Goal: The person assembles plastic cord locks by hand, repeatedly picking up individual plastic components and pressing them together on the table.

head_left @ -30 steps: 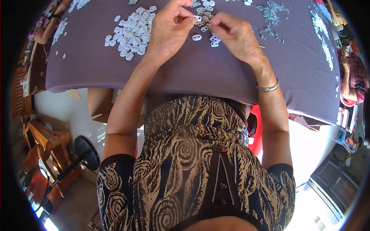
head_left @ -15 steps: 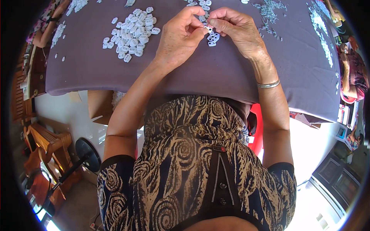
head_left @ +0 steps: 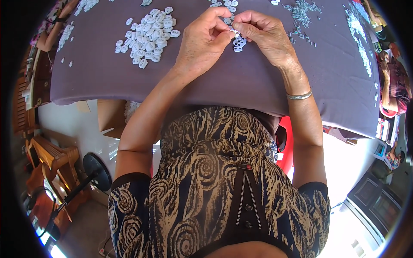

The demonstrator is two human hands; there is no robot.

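Observation:
Both my hands meet above the purple-grey cloth near the far middle of the table. Between the thumb and fingers of my left hand (head_left: 203,43) is a small white plastic piece (head_left: 235,33) with dark holes. My right hand (head_left: 264,36) pinches thumb against forefinger right at this piece; whatever its fingertips hold is too small to make out. Just beneath the fingers lie a few white pieces with dark holes (head_left: 238,44), partly hidden. More white oval pieces (head_left: 228,4) lie beyond the hands.
A heap of white oval pieces (head_left: 150,36) sits left of my hands. Small thin metal parts (head_left: 303,13) are scattered to the right. White parts (head_left: 357,32) line the table's right side. Other people's arms (head_left: 49,36) show at the left edge. An open cardboard box (head_left: 109,116) stands below the table.
My hands stay together with the white piece, which has tilted slightly between the fingertips. The view has shifted a little; the heaps look the same.

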